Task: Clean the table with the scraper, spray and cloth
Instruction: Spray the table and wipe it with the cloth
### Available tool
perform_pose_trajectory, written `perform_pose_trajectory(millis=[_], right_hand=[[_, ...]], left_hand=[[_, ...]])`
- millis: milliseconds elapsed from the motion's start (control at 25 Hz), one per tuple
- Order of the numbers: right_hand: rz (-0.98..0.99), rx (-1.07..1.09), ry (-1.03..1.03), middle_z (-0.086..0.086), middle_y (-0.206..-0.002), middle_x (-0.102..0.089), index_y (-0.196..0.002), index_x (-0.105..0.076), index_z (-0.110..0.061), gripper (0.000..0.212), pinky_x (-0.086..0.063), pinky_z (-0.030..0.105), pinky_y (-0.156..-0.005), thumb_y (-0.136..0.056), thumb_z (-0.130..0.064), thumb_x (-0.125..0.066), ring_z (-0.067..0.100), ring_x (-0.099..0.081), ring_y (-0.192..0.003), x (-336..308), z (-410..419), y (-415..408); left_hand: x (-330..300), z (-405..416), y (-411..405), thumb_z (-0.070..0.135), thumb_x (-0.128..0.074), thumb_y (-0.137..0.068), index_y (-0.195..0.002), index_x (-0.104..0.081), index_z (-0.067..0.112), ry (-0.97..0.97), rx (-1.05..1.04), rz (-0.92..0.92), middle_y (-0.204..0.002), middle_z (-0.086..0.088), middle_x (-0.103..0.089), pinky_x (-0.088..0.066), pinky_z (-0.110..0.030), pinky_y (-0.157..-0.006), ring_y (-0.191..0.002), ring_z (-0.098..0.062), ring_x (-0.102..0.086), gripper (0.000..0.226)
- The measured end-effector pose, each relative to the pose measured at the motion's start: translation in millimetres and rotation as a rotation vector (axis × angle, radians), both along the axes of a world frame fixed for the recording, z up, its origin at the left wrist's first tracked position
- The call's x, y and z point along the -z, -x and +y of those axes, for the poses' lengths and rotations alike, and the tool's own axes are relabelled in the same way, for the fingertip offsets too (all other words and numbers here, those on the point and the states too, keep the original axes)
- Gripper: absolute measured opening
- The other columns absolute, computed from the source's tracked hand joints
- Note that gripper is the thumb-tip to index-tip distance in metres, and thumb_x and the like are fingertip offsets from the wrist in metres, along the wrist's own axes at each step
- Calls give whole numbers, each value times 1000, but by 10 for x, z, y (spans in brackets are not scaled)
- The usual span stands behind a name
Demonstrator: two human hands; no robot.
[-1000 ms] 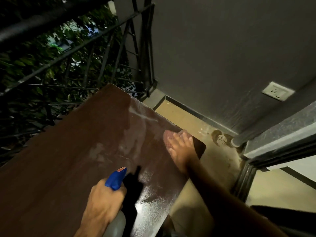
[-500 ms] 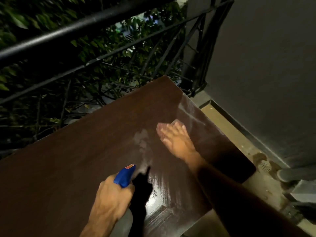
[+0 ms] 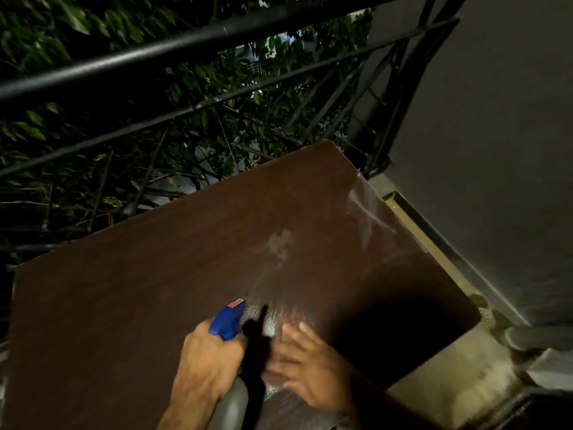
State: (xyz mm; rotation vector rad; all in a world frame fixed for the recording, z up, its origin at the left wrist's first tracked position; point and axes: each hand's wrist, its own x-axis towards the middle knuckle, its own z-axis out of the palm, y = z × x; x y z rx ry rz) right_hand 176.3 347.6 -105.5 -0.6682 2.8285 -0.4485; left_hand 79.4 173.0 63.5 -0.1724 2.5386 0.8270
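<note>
Right hand (image 3: 305,366) nearer, beside spray bottle (image 3: 228,321)

No text, brand, number or sign can be read. The only label in view is a small orange-red sticker (image 3: 235,303) on top of the nozzle end of the blue plastic trigger head of the grey spray bottle (image 3: 228,319), above the near edge of the dark brown wooden table (image 3: 155,290); any print on it is too small and blurred to make out.
</note>
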Motion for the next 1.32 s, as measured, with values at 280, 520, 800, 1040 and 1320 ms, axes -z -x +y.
perform_pose_trajectory(millis=[280,520,800,1040,1320], right_hand=[[26,305,-71,-1,-162,-27,-151,-36,-34,51,6,45,-121,-102,-47,-30,29,-12,-151,-138,478,1615],[18,345,-46,-2,-162,-26,-151,-36,-34,51,7,51,-120,-101,-41,-39,35,-8,-151,-189,463,1894],[74,-295,-90,-10,-144,-50,-132,-51,-40,39,-6,48,-123,-97,-55,-39,27,-19,-150,60,418,341],[81,321,-89,0,-146,-53,-137,-57,-32,54,-31,62,-111,-92,-53,-37,35,-43,-138,60,1784,1521],[133,455,1,1,-142,-56,-133,-61,-29,48,-26,61,-112,-92,-47,-45,37,-41,-137,1,1563,1171]], left_hand=[[78,10,-34,8,-64,-80,-74,-60,5,-21,-100,17,-67,-15,-63,-40,-38,-57,-64,-32,-54,8],[88,183,-28,9,-61,-80,-78,-60,18,-17,-175,52,-70,-12,-63,-43,-37,-57,-67,-32,-58,9],[197,425,179,12,-59,-78,-69,-57,3,-37,-163,38,-62,-14,-63,-43,-39,-54,-68,-40,-61,13],[241,733,293,11,-58,-78,-60,-53,5,-9,-114,59,-52,-8,-60,-39,-34,-51,-54,-25,-55,19],[315,926,383,25,-55,-69,-81,-69,13,11,-45,16,-53,-6,-67,-49,-31,-50,-51,-19,-65,22]])
